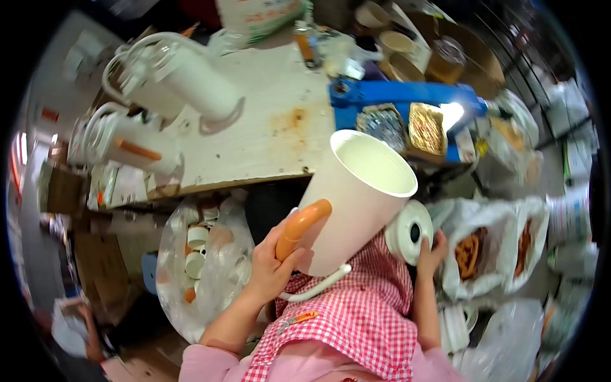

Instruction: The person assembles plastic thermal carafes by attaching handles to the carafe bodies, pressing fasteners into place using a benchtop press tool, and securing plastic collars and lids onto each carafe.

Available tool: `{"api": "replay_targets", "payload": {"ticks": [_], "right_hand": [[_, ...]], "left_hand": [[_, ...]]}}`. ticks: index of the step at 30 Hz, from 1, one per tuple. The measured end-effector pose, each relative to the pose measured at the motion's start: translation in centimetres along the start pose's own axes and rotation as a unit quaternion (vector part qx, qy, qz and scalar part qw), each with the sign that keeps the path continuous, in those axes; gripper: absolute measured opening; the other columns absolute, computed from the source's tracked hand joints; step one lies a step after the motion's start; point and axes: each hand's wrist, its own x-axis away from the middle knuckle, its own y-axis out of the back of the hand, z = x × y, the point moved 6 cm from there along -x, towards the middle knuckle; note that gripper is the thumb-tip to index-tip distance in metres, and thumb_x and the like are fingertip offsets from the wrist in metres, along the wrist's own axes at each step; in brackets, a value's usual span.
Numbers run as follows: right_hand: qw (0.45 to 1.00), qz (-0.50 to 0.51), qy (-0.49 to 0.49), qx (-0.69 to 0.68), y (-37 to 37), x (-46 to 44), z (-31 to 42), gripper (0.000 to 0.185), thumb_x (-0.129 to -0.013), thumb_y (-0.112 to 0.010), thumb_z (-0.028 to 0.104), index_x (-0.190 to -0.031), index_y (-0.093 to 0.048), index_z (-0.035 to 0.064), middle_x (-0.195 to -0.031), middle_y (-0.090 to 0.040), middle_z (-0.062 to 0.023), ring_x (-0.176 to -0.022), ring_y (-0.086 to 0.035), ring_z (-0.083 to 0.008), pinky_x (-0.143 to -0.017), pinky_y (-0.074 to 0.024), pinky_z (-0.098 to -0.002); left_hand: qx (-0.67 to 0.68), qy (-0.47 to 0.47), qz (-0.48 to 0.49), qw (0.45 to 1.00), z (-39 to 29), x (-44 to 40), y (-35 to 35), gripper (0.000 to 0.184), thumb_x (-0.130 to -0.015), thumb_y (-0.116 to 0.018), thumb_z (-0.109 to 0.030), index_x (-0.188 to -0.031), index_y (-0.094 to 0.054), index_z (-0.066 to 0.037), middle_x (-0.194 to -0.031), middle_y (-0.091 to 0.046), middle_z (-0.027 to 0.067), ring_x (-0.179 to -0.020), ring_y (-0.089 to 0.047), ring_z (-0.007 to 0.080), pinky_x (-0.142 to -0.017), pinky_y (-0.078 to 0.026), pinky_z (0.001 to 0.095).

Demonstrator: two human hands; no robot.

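My left hand [272, 262] is closed around the orange handle [301, 230] of a pale, cream-white jug body [353, 204]. The jug leans to the right above my lap, its wide mouth up and its inside bare. At my right side, my right hand [433, 256] grips the edge of a round white lid-like part [406, 233] with a dark hole in it. This part is close beside the jug's lower right side. A curved white bar [321, 285] shows below the jug, over the red checked apron [356, 318]; where it attaches is hidden.
On the worn white table [267, 137] stand white jugs with lids [197, 83]. A blue metal device [394, 92] with a bright light sits at its right. Bags of orange handles [470, 254] stand right; a plastic bag of parts [203, 274] is left. Another person's arm [90, 331] shows lower left.
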Motion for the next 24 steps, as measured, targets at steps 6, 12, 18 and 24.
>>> {"api": "replay_targets", "payload": {"ticks": [6,12,18,24], "right_hand": [[0.913,0.18,0.297,0.215,-0.4,4.5,10.9,0.056,-0.069,-0.085,0.018,-0.121,-0.067,0.0057,-0.111,-0.059,-0.0167,-0.107,-0.055,-0.0376,-0.094,-0.0458,-0.044],[0.996,0.042,0.07,-0.028,6.0,-7.9,16.1,0.043,-0.087,-0.076,0.027,-0.115,-0.064,-0.0029,-0.108,-0.067,-0.0071,-0.099,-0.061,-0.0159,-0.088,-0.0495,-0.0326],[0.856,0.236,0.454,-0.076,5.1,-7.2,33.0,0.069,-0.065,-0.093,0.029,-0.123,-0.069,0.0016,-0.113,-0.061,-0.0129,-0.096,-0.061,-0.0222,-0.08,-0.0505,-0.0326],[0.864,0.271,0.423,-0.026,4.8,-5.7,32.1,0.065,-0.065,-0.091,0.024,-0.123,-0.071,0.003,-0.108,-0.061,-0.0114,-0.084,-0.061,-0.0181,-0.072,-0.0504,-0.0296]], "left_hand": [[-0.003,-0.054,-0.02,0.998,0.3,-1.0,-0.2,0.032,-0.086,-0.066,0.0,-0.118,-0.061,0.0,-0.083,-0.063,0.0036,-0.058,-0.056,0.0073,-0.052,-0.047,0.0223],[-0.027,-0.087,0.032,0.995,-0.3,-2.0,-2.2,0.033,-0.083,-0.07,-0.001,-0.115,-0.065,0.002,-0.095,-0.069,0.0096,-0.069,-0.065,0.0125,-0.062,-0.053,0.0248],[-0.016,-0.127,0.116,0.985,-3.4,-1.5,-3.9,0.037,-0.077,-0.083,-0.005,-0.11,-0.068,0.0,-0.109,-0.072,0.0184,-0.126,-0.061,0.0353,-0.099,-0.051,0.0392],[-0.04,-0.147,0.116,0.982,-2.4,-1.7,-3.1,0.039,-0.076,-0.084,-0.01,-0.111,-0.068,-0.002,-0.129,-0.064,0.0246,-0.109,-0.07,0.0339,-0.085,-0.057,0.0353]]}}
